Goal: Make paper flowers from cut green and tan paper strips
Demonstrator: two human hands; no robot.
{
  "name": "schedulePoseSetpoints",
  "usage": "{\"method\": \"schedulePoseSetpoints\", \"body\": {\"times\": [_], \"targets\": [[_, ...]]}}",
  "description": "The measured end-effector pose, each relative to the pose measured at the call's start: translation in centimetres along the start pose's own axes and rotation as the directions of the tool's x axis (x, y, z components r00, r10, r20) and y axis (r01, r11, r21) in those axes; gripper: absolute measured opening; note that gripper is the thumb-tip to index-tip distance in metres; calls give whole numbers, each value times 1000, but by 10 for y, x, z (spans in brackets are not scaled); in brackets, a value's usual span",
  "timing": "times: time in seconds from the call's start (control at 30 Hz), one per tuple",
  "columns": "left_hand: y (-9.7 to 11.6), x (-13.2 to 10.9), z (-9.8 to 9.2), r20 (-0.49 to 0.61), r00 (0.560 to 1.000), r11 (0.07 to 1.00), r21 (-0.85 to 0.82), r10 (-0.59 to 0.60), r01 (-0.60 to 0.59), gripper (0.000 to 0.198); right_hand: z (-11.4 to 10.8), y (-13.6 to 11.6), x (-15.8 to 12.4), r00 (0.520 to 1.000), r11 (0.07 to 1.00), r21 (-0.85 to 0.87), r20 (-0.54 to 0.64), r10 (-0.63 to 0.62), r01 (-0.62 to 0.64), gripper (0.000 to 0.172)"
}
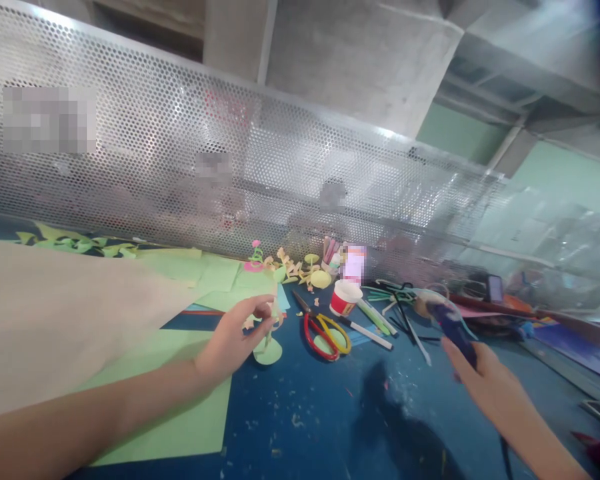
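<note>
Along the back, a perforated metal panel [280, 153] runs at a slant. Below it, blue tabletop [290, 427] w/ lt specks & scraps. On L side, big pale sheet [45, 313], partly blurred; next to it, lt green sheet [195, 420] lying flat nr the front. R hand [485, 380] wrapped round dark blue handheld tool [453, 328], off to R; motion blur, exact type unclear. L hand [237, 337] pinching small paper piece [267, 351] nr its top, thumb + fingertips, approx. mid-table, just L of the scissors [312, 317]. Re its look: lt green rounded base, narrow pale upright, peach curly bits up top; fingers hide part. Can't tell if base touches table. Scissors lie w/ 1 red & 1 yellow handle loop. Behind them, red/white paper cup [339, 304], upright. In front of cup, white marker [373, 335] w/ dark cap. Farther back, tiny paper flower [255, 255], pink w/ green stem, on pink base.
</note>
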State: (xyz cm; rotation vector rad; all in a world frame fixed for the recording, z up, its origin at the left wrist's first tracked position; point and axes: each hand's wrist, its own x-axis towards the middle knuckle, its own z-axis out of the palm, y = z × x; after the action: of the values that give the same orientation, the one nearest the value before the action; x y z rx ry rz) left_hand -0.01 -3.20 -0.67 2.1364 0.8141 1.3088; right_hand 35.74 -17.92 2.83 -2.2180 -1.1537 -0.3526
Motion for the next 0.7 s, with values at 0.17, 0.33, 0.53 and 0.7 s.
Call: {"method": "schedulePoseSetpoints", "body": {"times": [0.17, 0.33, 0.53, 0.7], "targets": [[-3, 0, -1, -24, 999, 999, -3, 36, -36, 30, -5, -81, -1, 991, 559, 820, 127, 32, -123, 33], [-8, 0, -2, -66, 998, 998, -63, -14, 9, 30, 29, -148, -28, 916, 386, 891, 340, -214, -240, 27], [-7, 2, -6, -55, 994, 986, -143, -97, 89, 31, 53, -175, -70, 801, 588, 808, 372, -470, -31, 31], [-6, 3, -7, -24, 993, 976, -186, -115, 109, 30, 46, -170, -84, 813, 771, 626, 387, -436, 116, 39]]}}
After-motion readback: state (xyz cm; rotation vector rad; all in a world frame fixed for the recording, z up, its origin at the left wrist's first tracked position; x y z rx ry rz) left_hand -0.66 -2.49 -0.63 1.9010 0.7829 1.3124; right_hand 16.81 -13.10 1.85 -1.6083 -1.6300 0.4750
